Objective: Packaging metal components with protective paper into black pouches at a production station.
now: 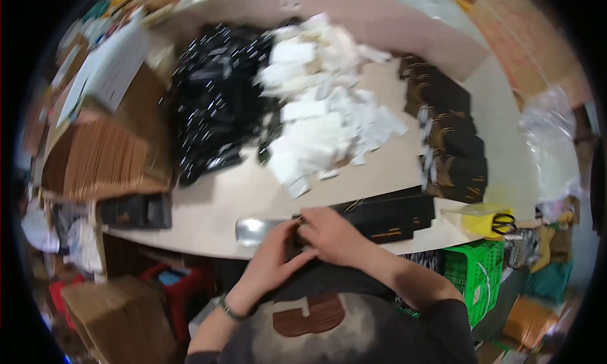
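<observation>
Close to my body, at the table's front edge, both hands meet over something small and dark that they mostly cover. My left hand is closed, its fingers bent in toward the other hand. My right hand is closed too, with its fingers curled round the same spot; what they pinch is hidden. Just left of them lies a shiny, silvery flat piece. Flat black pieces with gold cords overlap in a row to the right of my hands.
Farther back lie a heap of glossy black packets and a pile of white pieces. Black pouches with gold cords are stacked at right. Scissors sit in a yellow holder. A cardboard box stands left; a green crate is below.
</observation>
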